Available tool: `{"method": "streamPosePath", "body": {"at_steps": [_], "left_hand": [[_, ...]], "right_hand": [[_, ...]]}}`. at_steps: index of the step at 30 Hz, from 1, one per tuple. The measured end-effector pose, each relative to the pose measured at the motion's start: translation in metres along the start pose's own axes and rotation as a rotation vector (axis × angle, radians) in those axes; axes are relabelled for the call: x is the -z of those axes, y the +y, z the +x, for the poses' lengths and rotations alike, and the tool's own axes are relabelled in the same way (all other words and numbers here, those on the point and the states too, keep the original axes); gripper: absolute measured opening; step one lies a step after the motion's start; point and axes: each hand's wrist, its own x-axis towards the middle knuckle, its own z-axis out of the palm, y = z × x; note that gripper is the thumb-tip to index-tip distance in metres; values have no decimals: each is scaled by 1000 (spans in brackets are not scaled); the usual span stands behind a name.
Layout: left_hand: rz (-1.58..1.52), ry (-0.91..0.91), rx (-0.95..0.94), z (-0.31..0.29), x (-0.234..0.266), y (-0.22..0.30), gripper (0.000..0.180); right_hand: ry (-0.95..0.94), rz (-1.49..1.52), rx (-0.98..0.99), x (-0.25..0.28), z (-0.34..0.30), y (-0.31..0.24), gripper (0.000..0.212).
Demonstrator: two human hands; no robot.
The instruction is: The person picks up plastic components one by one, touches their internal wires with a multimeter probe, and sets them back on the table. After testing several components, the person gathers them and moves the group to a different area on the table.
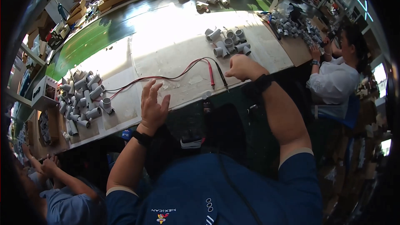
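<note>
My left hand [154, 107] hovers over the table's near edge, fingers spread and nothing in them. Above the table farther right, my right hand [245, 67] is closed with its fingers curled; whether anything is inside is hidden. Its fingertips come close to a black test probe [222, 76]; I cannot tell if they touch. Beside that probe is a red test probe [211, 76]. Their red and black leads [166, 77] run left across the table to a pile of grey pipe fittings [83, 96]. A smaller group of grey fittings [229, 41] sits just beyond my right hand.
A metal box [45, 93] stands left of the pile. More fittings [204, 1] lie on the green far surface [91, 50]. At right, a person in a white top [335, 75] works by another heap [291, 25]; another person [68, 196] sits at lower left.
</note>
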Motion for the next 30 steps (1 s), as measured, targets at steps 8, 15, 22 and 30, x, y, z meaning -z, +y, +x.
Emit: {"method": "streamPosePath", "body": {"at_steps": [8, 15, 22, 30], "left_hand": [[316, -431, 174, 145, 27, -88, 56], [493, -706, 222, 203, -13, -135, 84], [462, -769, 273, 208, -23, -134, 92], [462, -693, 217, 196, -13, -148, 94]], "right_hand": [[173, 28, 69, 101, 132, -26, 36], [343, -180, 196, 102, 323, -43, 66], [388, -409, 154, 100, 449, -34, 80], [121, -586, 61, 106, 455, -127, 69]]}}
